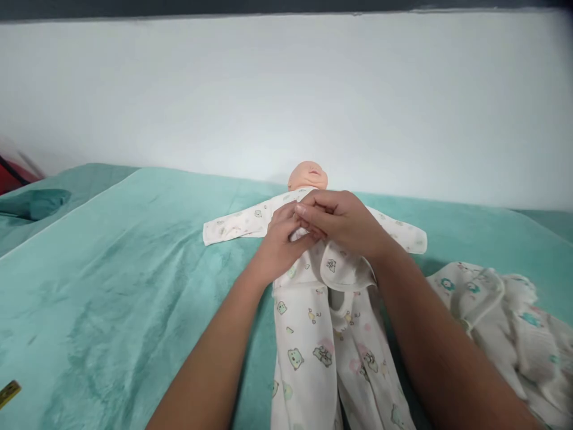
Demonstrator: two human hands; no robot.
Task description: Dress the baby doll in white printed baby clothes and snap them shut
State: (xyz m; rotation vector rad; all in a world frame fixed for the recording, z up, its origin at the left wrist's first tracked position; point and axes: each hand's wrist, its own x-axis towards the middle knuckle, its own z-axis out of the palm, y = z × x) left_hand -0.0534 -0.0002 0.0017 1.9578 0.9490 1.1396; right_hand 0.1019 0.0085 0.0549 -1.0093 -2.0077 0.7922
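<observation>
A baby doll (308, 175) lies on its back, wearing a long-sleeved white baby shirt (237, 227) with small animal prints, its sleeves spread to both sides. Matching baby pants (304, 352) cover the legs. On the doll's chest, my left hand (286, 236) is closed with its fingers pinching the shirt front. My right hand (342, 221) meets it there, thumb and fingers pressed together on the same cloth. The exact bit of cloth between the fingertips is hidden. Below my right hand, a loose rounded shirt flap (347, 269) hangs over the waist.
A crumpled pile of white printed baby clothes (505, 322) lies at the right. A green plush blanket (125, 286) covers the surface, up against a white wall (286, 89). A yellow strip like a measuring tape (9, 393) shows at the left edge, with a red object (15, 176) farther back.
</observation>
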